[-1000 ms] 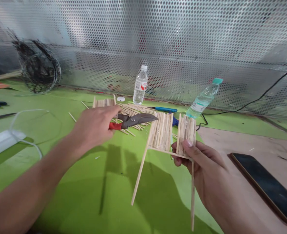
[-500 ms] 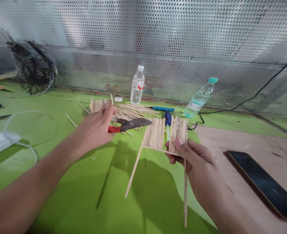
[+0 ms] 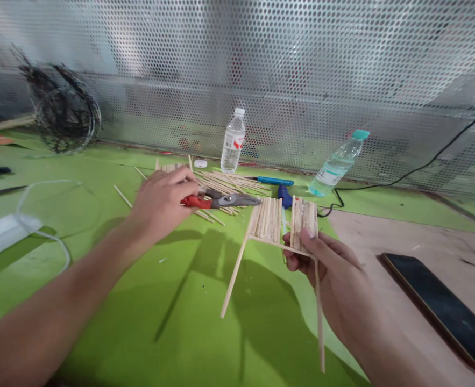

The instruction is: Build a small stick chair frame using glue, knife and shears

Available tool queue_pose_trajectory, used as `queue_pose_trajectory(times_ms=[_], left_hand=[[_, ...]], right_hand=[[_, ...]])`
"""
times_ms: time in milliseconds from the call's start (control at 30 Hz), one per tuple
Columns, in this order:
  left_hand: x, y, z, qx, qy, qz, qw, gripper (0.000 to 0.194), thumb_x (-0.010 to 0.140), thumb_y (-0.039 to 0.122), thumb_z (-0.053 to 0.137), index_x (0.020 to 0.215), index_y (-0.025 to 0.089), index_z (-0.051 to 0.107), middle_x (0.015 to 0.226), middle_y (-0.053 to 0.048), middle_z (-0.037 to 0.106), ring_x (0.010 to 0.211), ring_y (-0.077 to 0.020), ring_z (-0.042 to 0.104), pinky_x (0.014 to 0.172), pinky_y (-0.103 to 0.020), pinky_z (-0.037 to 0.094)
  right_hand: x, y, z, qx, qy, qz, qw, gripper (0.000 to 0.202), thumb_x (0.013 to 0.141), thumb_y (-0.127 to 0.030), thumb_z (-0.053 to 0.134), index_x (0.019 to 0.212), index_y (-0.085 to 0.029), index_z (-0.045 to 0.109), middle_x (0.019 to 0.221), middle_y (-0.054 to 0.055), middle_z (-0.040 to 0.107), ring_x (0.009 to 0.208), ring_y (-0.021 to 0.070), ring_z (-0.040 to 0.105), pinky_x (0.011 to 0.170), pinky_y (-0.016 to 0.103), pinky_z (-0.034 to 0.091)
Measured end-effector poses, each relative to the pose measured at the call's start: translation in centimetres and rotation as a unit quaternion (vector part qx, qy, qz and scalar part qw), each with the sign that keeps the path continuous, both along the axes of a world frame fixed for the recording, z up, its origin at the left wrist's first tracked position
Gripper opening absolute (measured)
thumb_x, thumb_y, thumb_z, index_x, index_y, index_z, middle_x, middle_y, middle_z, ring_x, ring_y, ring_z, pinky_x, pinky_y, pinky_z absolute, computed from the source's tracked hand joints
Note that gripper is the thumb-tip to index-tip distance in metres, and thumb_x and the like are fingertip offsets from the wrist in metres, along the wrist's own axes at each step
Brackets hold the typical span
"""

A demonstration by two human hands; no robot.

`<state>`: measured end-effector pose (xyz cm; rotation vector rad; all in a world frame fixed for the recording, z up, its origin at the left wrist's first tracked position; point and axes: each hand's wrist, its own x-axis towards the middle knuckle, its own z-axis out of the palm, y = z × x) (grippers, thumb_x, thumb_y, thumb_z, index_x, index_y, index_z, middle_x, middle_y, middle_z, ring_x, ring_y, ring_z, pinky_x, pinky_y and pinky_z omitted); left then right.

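Observation:
My left hand [image 3: 164,201] is closed around the red handles of a pair of pruning shears [image 3: 231,200], whose dark blades point right. The blade tip meets the upper left edge of a small panel of wooden sticks [image 3: 266,219]; whether it touches I cannot tell. My right hand [image 3: 338,269] pinches that panel at its right part, thumb in front and fingers behind. A gap divides the panel's two groups of sticks, and two long sticks hang down from its lower corners. Behind it lies a blue glue gun [image 3: 285,196], partly hidden.
Loose sticks [image 3: 229,183], a second stick panel [image 3: 175,167] and a blue pen-like tool [image 3: 275,181] lie behind. Two bottles [image 3: 233,142] [image 3: 338,166] stand near the perforated metal sheet [image 3: 261,64]. A phone [image 3: 439,309] rests at right, wire coils [image 3: 65,115] at left.
The view has shifted slightly, so most things sit further right. My left hand has turned a little on the shears, and the panel's hanging sticks have swung slightly to the right.

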<state>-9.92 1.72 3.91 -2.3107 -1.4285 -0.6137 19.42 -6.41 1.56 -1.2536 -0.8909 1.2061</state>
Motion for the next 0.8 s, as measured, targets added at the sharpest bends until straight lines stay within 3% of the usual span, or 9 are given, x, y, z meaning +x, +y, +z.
queue_pose_trajectory(times_ms=[200,367,567,800], left_hand=[[-0.21,0.01,0.12,0.007,-0.013,-0.021,1.000,0.011,0.092,0.017,0.068,0.092,0.019,0.079,0.135,-0.008,0.068,0.112,-0.0295,0.066,0.110,-0.057,0.046],[0.04,-0.03,-0.01,-0.018,0.016,-0.024,0.999,0.021,0.091,0.008,0.064,0.101,0.016,0.080,0.157,-0.010,0.054,0.139,-0.0349,0.054,0.125,-0.062,0.035],[0.03,-0.06,-0.01,-0.010,0.071,-0.011,0.997,0.035,0.085,0.001,0.059,0.106,0.018,0.081,0.153,-0.009,0.060,0.139,-0.0360,0.052,0.123,-0.065,0.038],[0.16,-0.34,0.19,0.014,0.060,0.002,0.998,0.033,0.080,0.002,0.059,0.099,0.018,0.081,0.145,-0.009,0.064,0.133,-0.0379,0.053,0.117,-0.066,0.040]], right_hand=[[-0.01,0.02,-0.06,-0.003,-0.005,0.003,1.000,0.035,0.081,-0.056,0.083,0.081,-0.022,0.076,0.079,0.003,0.067,0.075,0.0200,0.057,0.074,0.038,0.041],[-0.03,-0.22,-0.09,0.011,-0.003,0.021,1.000,0.032,0.084,-0.056,0.081,0.088,-0.024,0.078,0.083,0.003,0.068,0.077,0.0191,0.057,0.075,0.036,0.042],[-0.34,-0.42,-0.12,0.012,-0.005,0.022,1.000,0.030,0.085,-0.053,0.081,0.085,-0.023,0.078,0.082,0.003,0.068,0.075,0.0183,0.057,0.075,0.035,0.044],[-0.18,-0.42,-0.30,0.028,-0.050,0.012,0.998,0.033,0.086,-0.056,0.078,0.088,-0.023,0.078,0.085,0.006,0.070,0.076,0.0213,0.058,0.076,0.039,0.046]])
